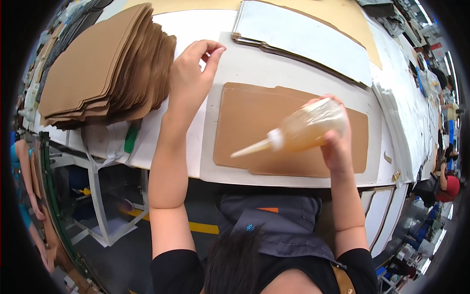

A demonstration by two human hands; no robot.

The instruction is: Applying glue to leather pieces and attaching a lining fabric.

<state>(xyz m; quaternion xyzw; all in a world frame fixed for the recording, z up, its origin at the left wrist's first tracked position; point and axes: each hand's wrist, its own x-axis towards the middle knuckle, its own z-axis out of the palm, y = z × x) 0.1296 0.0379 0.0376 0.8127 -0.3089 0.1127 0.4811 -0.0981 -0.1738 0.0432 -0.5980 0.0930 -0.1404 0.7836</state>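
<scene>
My right hand point(337, 147) is wrapped round a clear squeeze bottle point(311, 125) with amber liquid inside. The bottle is tilted, its long pale nozzle pointing down to the left above a flat brown cardboard piece point(289, 159). That piece lies on a grey board point(208, 147) at the table's front edge. Raised to the left of it is my left hand point(193, 63), its thumb and forefinger pinched together with nothing visible between them. Beside this hand, on the left, leans a thick stack of brown card pieces point(98, 59).
White-faced panels point(303, 36) with brown edges are piled at the far side of the board. Along the table's right side runs a stack of white sheets point(401, 127). A metal frame point(95, 196) stands below the table at left. Another person's arm point(29, 181) shows at far left.
</scene>
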